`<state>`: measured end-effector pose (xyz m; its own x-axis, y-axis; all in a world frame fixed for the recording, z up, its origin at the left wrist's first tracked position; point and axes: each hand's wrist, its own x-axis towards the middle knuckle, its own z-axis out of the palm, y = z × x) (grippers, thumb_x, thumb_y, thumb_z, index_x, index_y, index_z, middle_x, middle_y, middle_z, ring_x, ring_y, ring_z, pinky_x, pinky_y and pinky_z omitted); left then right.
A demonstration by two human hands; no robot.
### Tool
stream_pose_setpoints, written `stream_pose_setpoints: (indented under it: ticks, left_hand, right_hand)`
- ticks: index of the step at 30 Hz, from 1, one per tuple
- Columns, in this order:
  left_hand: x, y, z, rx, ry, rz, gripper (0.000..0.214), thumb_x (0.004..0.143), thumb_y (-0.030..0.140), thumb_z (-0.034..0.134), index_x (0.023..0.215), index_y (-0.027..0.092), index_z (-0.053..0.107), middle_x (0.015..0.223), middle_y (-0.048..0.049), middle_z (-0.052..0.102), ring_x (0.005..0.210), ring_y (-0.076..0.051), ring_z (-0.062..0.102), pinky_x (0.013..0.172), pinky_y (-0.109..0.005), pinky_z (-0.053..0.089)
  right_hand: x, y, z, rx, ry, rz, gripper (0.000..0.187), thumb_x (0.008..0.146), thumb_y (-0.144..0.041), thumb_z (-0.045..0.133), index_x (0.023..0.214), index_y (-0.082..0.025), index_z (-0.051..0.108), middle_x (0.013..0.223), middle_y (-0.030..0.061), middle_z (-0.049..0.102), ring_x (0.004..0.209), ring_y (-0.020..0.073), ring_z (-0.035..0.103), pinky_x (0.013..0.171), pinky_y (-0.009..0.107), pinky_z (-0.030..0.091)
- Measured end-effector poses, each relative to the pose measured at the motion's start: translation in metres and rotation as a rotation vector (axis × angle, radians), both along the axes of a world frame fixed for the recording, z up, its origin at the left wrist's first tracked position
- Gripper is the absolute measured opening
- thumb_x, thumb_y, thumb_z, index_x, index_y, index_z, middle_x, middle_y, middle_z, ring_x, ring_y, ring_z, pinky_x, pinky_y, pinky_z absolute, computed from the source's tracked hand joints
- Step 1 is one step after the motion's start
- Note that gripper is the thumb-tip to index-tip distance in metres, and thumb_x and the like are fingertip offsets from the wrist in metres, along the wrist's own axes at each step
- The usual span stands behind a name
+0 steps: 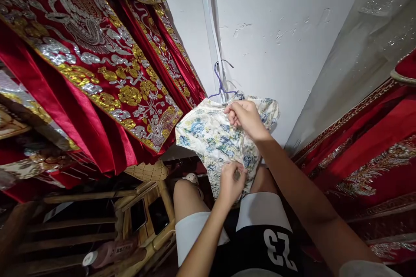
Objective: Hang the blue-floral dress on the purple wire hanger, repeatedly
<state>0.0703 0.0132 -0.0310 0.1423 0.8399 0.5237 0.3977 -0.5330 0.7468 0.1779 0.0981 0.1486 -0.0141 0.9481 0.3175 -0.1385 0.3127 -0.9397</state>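
A small cream garment with blue and green flowers [208,138] hangs on a purple wire hanger [221,86] in front of me. My right hand [245,117] is closed on the garment's neck just under the hanger. My left hand [231,184] pinches the lower part of the fabric, with something small and dark between its fingertips that I cannot make out. My knees in white and black shorts sit below the garment.
Red satin robes with gold and silver embroidery [97,65] hang at the left, more red embroidered cloth [367,156] at the right. A white wall [279,30] stands behind. A bamboo stool [152,207] and a pink bottle [110,253] sit low at the left.
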Motion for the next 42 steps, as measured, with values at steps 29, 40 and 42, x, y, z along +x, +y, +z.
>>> stream_pose_setpoints:
  ticks: [29, 40, 42]
  left_hand:
    - [-0.172, 0.088, 0.116, -0.14, -1.171, 0.072, 0.012, 0.093, 0.027, 0.059, 0.094, 0.017, 0.065, 0.087, -0.0058, 0.073, 0.092, -0.018, 0.069, 0.099, -0.033, 0.05]
    - [-0.088, 0.037, -0.012, -0.413, -1.388, 0.07, 0.015, 0.081, 0.03, 0.072, 0.089, 0.018, 0.067, 0.092, -0.0045, 0.077, 0.095, -0.018, 0.073, 0.097, -0.029, 0.051]
    - [-0.069, 0.025, 0.008, -0.414, -1.311, -0.05, 0.02, 0.08, 0.035, 0.074, 0.087, 0.019, 0.065, 0.106, -0.0076, 0.076, 0.107, -0.022, 0.07, 0.101, -0.035, 0.05]
  right_hand:
    - [-0.011, -0.066, -0.126, -0.042, -0.131, -0.149, 0.025, 0.075, -0.029, 0.048, 0.051, -0.023, 0.042, 0.049, -0.0041, 0.035, 0.05, 0.0111, 0.033, 0.051, 0.027, 0.023]
    - [0.029, -0.11, -0.17, -0.419, -0.379, 0.322, 0.03, 0.077, -0.026, 0.051, 0.048, -0.021, 0.056, 0.04, -0.0033, 0.04, 0.043, 0.0112, 0.034, 0.048, 0.027, 0.024]
    - [0.033, -0.108, -0.165, -0.422, -0.418, 0.324, 0.027, 0.082, -0.027, 0.052, 0.058, -0.021, 0.063, 0.047, -0.0016, 0.047, 0.047, 0.0132, 0.04, 0.051, 0.028, 0.03]
